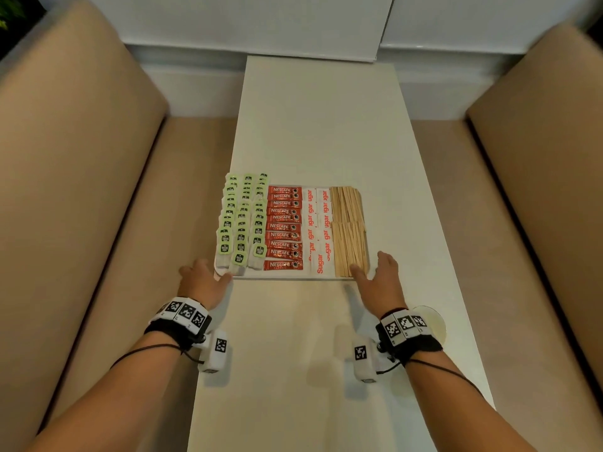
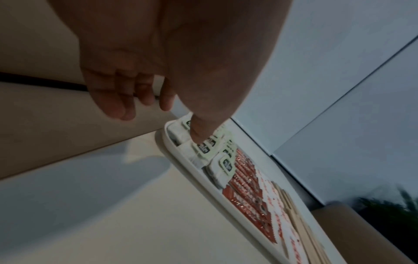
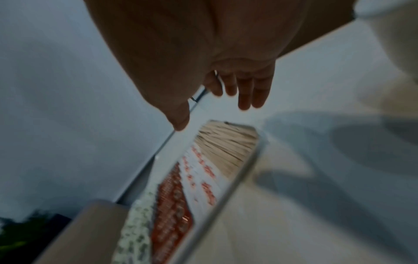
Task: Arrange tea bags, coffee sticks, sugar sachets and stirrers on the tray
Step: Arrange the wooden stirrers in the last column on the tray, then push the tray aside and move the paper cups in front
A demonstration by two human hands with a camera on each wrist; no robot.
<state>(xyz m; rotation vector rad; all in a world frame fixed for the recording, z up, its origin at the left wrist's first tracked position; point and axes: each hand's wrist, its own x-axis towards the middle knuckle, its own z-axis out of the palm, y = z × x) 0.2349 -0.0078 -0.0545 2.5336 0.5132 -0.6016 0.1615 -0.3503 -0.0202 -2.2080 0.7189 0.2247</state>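
White tray (image 1: pixel 293 277), lying mid-table, is carrying tea bags (image 1: pixel 243 220), coffee sticks (image 1: pixel 283 227), sugar sachets (image 1: pixel 318 230) and stirrers (image 1: pixel 349 230) in rows; arranging looks finished. Left hand (image 2: pixel 140 85) and right hand (image 3: pixel 203 71) are reaching its near corners, fingers loosely spread, holding nothing; gripping the rim likely comes next.

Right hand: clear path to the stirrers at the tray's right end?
Probably yes. The right hand is open at the tray's near right corner, its thumb beside the stirrers, nothing lying over them.

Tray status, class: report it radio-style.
Left hand and right hand open at tray corners. All four rows laid. Nothing in the way.
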